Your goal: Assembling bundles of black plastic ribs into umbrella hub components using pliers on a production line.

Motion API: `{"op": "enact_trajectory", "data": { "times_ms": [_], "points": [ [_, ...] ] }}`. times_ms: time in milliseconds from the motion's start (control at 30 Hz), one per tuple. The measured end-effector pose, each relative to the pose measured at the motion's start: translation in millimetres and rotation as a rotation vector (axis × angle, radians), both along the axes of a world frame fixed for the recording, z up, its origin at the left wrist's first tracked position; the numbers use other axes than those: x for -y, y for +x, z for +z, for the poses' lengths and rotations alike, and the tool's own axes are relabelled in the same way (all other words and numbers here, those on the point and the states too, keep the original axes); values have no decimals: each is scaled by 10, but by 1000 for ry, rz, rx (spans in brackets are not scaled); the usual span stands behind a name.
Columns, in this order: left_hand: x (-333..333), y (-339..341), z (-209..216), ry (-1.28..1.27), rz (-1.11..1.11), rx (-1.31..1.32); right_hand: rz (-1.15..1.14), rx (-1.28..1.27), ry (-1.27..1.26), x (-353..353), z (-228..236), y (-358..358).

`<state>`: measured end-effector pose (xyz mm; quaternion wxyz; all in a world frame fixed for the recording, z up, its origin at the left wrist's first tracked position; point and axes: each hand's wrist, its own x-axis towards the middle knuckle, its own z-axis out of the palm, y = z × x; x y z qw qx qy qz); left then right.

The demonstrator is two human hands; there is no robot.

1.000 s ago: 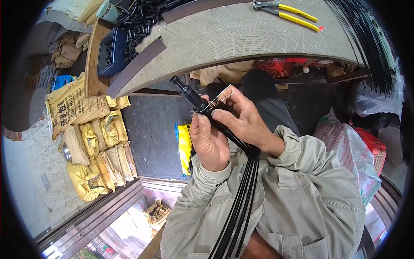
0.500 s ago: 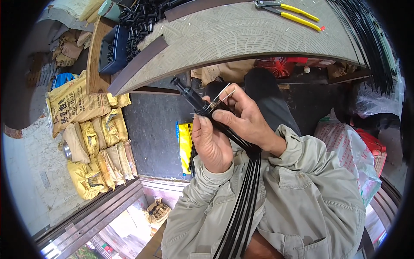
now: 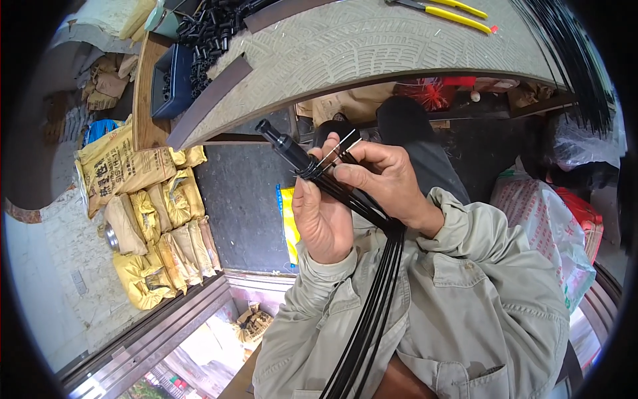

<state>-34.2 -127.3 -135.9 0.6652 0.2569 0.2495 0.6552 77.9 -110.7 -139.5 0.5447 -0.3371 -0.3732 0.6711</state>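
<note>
A black cylindrical connector (image 3: 289, 147), ridged and narrower toward its outer end, points up and left below the table edge. My left hand (image 3: 323, 223) holds it near its lower end, with thumb and fingers closed around it. Thin black cables (image 3: 372, 299) run from that end down across my shirt in a loose bundle. My right hand (image 3: 392, 183) pinches several of these strands just beside the connector, between thumb and forefinger. Pale, shiny tips (image 3: 337, 151) stick out above its fingers. Where the strands enter the connector is partly hidden by my fingers.
Yellow-handled pliers (image 3: 458, 14) lie on the patterned worktable (image 3: 372, 56). A blue bin (image 3: 174, 83) and heaped black plastic parts (image 3: 206, 40) stand at its left. More black cables (image 3: 578, 73) hang over the right end. Yellow paper sacks (image 3: 156, 233) lie at left, plastic bags (image 3: 538, 219) at right.
My right hand has shifted slightly right, away from the connector, and the pale tips show more clearly. My left hand keeps its hold. The whole view has moved a little.
</note>
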Motion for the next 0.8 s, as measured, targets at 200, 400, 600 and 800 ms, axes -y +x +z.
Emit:
{"op": "enact_trajectory", "data": {
  "times_ms": [200,400,600,800],
  "points": [
    [31,-15,-27,-12,5,0,-81,-33,113,63,-11,-56],
    [47,9,-31,-25,58,-26,70,-57,-11,15,-42,-14],
    [21,96,-6,22,96,-80,215,-214,-75,-72,-122,18],
    [-23,-59,96,-11,-116,-271,372,-316,-162,-129,-62,151]
  ]
}}
